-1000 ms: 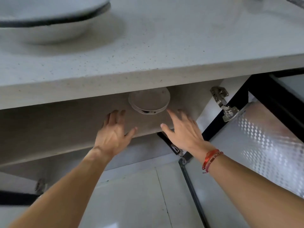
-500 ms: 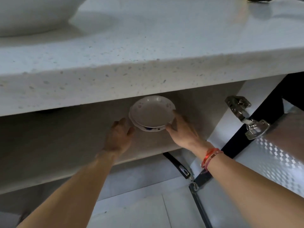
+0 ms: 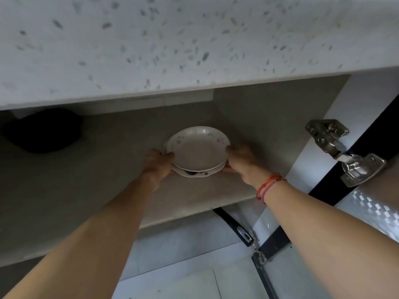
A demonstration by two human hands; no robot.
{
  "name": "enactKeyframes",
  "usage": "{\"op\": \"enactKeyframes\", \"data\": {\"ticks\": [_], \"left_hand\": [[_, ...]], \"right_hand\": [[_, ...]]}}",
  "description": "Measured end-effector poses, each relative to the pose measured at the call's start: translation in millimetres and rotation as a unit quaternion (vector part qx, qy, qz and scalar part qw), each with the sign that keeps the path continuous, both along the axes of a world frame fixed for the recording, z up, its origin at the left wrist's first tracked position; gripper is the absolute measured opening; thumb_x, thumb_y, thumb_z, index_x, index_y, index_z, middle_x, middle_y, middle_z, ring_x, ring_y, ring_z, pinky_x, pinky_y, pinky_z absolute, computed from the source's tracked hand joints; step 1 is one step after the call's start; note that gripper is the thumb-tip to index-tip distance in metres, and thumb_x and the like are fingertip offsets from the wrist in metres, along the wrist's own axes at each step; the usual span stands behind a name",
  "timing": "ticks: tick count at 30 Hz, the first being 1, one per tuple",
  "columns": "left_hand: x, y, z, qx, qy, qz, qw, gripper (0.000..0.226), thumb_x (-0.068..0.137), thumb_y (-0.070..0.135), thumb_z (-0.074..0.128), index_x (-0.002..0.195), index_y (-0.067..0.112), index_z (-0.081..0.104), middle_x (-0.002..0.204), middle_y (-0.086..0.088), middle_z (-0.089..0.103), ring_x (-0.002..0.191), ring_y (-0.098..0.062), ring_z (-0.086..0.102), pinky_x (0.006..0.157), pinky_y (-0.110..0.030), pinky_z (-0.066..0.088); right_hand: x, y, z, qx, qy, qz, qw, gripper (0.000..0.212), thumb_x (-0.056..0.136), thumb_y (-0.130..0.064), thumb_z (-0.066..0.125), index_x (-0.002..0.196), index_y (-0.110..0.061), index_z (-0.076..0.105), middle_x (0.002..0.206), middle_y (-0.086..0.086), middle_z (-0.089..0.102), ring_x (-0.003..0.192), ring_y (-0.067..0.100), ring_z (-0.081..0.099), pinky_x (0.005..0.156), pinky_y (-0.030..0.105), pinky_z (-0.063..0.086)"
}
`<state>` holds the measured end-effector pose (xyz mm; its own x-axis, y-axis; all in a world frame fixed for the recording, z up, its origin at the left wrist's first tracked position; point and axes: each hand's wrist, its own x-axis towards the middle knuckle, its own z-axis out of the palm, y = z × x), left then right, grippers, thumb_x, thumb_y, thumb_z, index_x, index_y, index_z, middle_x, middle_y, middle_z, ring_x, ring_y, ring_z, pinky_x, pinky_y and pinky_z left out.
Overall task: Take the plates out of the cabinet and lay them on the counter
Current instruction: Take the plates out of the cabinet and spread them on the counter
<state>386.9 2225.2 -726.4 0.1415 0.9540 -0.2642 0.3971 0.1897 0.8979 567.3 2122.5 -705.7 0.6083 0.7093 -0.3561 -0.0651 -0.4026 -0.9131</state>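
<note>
My left hand (image 3: 158, 164) and right hand (image 3: 240, 162), spread short of them a second ago, now pinch opposite rims of the small stack of white floral ceramic plates (image 3: 197, 152) — on the grey cabinet shelf (image 3: 86, 190), ready to lift toward the speckled stone counter (image 3: 172, 39).

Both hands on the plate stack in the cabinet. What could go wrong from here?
1. The plates are stacked offset, the lower rim poking out in front; the top one could slide if the stack tilts on the way out.
2. The left hand and right hand pinch only the side rims, so the grip may slip.
3. The counter edge overhangs the shelf; lifting early could knock the plates against it.
</note>
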Motion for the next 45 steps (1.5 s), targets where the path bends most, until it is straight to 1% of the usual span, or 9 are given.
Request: {"op": "enactKeyframes", "data": {"ticks": [4,7,13,20,26,31,35,41,45], "left_hand": [[4,-4,2,-0.014,-0.035,-0.003,0.999,0.024,0.089,0.008,0.063,0.103,-0.012,0.063,0.103,-0.026,0.068,0.084,-0.036,0.070,0.051,-0.034,0.060],[3,-4,3,-0.038,-0.079,-0.002,0.996,0.026,0.089,0.002,0.062,0.109,-0.015,0.062,0.102,-0.026,0.066,0.081,-0.036,0.066,0.046,-0.031,0.058],[5,-8,3,-0.032,-0.106,0.007,0.994,0.025,0.090,-0.007,0.051,0.112,-0.016,0.060,0.101,-0.024,0.063,0.085,-0.037,0.064,0.047,-0.033,0.057],[-2,-9,-2,-0.031,-0.099,-0.004,0.995,0.025,0.089,-0.003,0.051,0.110,-0.012,0.062,0.106,-0.026,0.067,0.081,-0.035,0.070,0.055,-0.038,0.061],[-10,-29,21,-0.025,-0.126,-0.005,0.992,0.024,0.091,-0.005,0.048,0.113,-0.008,0.057,0.104,-0.021,0.062,0.085,-0.033,0.065,0.052,-0.034,0.060],[-31,-56,41,-0.043,-0.116,0.010,0.992,0.014,0.087,-0.007,0.050,0.084,0.001,0.061,0.087,-0.014,0.066,0.070,-0.024,0.068,0.049,-0.035,0.060],[-50,-90,66,-0.063,-0.101,0.042,0.992,0.023,0.085,-0.008,0.053,0.071,0.008,0.060,0.077,-0.011,0.066,0.065,-0.027,0.068,0.052,-0.044,0.061],[-79,-143,109,-0.087,-0.059,0.043,0.993,0.016,0.077,-0.011,0.051,0.075,-0.002,0.065,0.076,-0.019,0.070,0.065,-0.036,0.071,0.055,-0.047,0.061],[-100,-179,139,-0.110,-0.035,0.029,0.993,0.022,0.080,-0.009,0.051,0.074,0.006,0.067,0.080,-0.018,0.070,0.068,-0.038,0.071,0.059,-0.048,0.061]], "right_hand": [[0,0,-4,0.015,0.075,0.001,0.997,0.029,0.104,-0.014,0.041,0.126,-0.005,0.057,0.106,0.015,0.065,0.093,0.029,0.065,0.074,0.040,0.057],[3,0,-6,0.002,0.078,0.015,0.997,0.028,0.102,-0.014,0.043,0.126,-0.006,0.056,0.103,0.014,0.065,0.091,0.029,0.066,0.079,0.043,0.058],[2,0,-5,0.021,0.089,0.006,0.996,0.027,0.099,-0.004,0.050,0.125,0.001,0.057,0.110,0.020,0.065,0.089,0.030,0.065,0.057,0.035,0.056],[-1,-5,-3,0.027,0.086,0.002,0.996,0.030,0.096,-0.001,0.052,0.126,0.002,0.056,0.117,0.023,0.065,0.079,0.027,0.067,0.046,0.031,0.059],[-8,-22,15,0.032,0.088,-0.002,0.996,0.013,0.095,0.001,0.053,0.106,-0.002,0.059,0.109,0.021,0.066,0.090,0.033,0.068,0.052,0.033,0.061],[-24,-52,32,0.018,0.084,0.003,0.996,0.013,0.092,-0.001,0.056,0.104,-0.002,0.062,0.089,0.017,0.068,0.073,0.026,0.069,0.047,0.029,0.059],[-39,-85,51,-0.008,0.098,0.005,0.995,0.014,0.091,-0.001,0.059,0.105,0.002,0.062,0.094,0.021,0.070,0.076,0.028,0.071,0.050,0.028,0.058],[-67,-140,95,-0.061,0.104,0.001,0.993,0.008,0.092,0.003,0.058,0.085,0.000,0.061,0.093,0.021,0.069,0.076,0.028,0.071,0.051,0.028,0.060],[-83,-179,124,-0.099,0.116,0.002,0.988,0.009,0.090,0.005,0.057,0.087,0.002,0.065,0.090,0.016,0.070,0.074,0.025,0.071,0.051,0.028,0.060]]}}
